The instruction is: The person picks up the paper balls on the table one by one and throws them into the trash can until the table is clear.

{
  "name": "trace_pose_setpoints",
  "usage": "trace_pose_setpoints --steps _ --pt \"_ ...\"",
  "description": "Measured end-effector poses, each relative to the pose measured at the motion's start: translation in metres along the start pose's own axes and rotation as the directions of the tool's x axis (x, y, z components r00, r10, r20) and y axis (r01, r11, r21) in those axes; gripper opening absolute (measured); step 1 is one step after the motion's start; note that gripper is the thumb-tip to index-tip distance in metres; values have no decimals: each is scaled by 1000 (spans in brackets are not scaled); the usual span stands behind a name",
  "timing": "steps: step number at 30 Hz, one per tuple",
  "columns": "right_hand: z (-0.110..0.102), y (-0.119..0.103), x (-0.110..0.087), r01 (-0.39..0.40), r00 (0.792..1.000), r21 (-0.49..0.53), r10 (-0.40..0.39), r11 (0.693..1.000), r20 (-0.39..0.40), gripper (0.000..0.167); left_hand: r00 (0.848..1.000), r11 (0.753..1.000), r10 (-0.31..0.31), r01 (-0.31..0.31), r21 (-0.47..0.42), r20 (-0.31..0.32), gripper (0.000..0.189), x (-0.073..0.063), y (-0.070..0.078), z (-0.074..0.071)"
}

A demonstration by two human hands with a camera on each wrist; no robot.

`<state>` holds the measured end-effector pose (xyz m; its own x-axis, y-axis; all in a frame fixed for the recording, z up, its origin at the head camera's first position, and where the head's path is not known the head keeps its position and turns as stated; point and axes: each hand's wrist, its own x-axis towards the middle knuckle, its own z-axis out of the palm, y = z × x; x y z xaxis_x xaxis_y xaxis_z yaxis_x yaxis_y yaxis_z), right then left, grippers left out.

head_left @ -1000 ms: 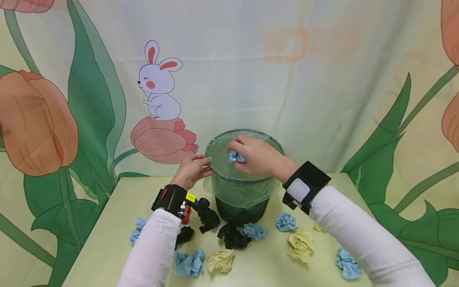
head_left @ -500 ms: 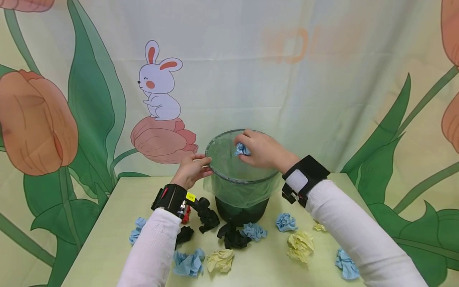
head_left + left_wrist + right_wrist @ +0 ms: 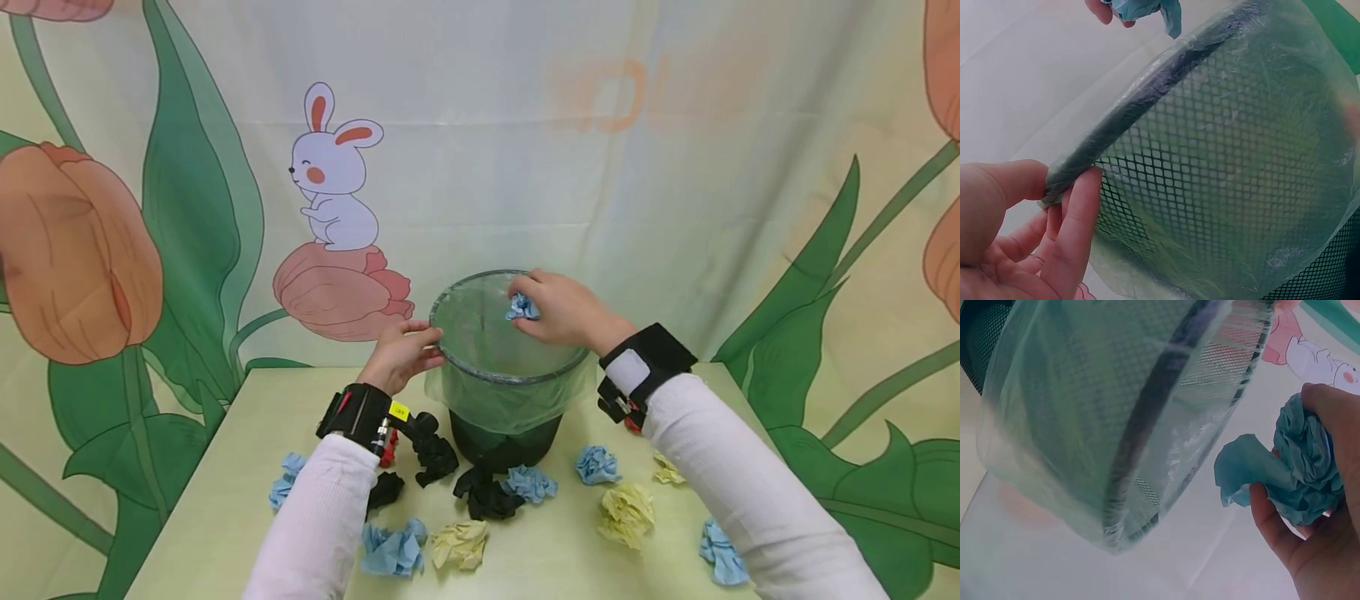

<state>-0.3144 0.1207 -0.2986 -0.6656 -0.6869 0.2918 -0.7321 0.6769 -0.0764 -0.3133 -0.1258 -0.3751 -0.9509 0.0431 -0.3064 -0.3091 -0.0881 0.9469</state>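
Observation:
A black mesh wastebasket (image 3: 480,437) stands on the table, lined with a thin green plastic bag (image 3: 498,404) folded over its rim. My left hand (image 3: 401,354) pinches the rim on its left side; in the left wrist view the thumb lies on one side of the rim (image 3: 1147,94) and fingertips on the other. Over the wastebasket's opening, toward the right, my right hand (image 3: 566,312) grips a crumpled ball of blue paper (image 3: 522,307). The right wrist view shows that blue paper ball (image 3: 1304,465) between thumb and fingers, above the rim, with a loose flap sticking out.
Several crumpled papers lie around the wastebasket: blue ones (image 3: 597,464), yellow ones (image 3: 627,515) and black ones (image 3: 483,493). Bits of red paper (image 3: 389,450) show beside the left wrist. A printed curtain (image 3: 480,167) hangs behind the table (image 3: 225,500).
My right hand, with the blue paper ball, has moved right and slightly back over the wastebasket's opening. The left hand stays at the rim.

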Motion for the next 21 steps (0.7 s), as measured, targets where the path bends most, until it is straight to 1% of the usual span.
trace_pose_setpoints --steps 5,9,16,21 --pt "1 4 -2 -16 1000 -2 16 1000 7 32 1000 1000 -1 1 -4 3 43 0 0 0" --pt "2 5 -3 -9 1000 -6 9 1000 8 34 1000 1000 -1 1 -11 8 44 -1 0 0" --pt "4 3 -3 12 999 3 -12 1000 35 43 1000 1000 0 0 -14 7 45 -1 0 0" --pt "6 1 -4 17 999 -13 -17 1000 41 45 1000 1000 2 -2 -13 4 44 -2 1 0"
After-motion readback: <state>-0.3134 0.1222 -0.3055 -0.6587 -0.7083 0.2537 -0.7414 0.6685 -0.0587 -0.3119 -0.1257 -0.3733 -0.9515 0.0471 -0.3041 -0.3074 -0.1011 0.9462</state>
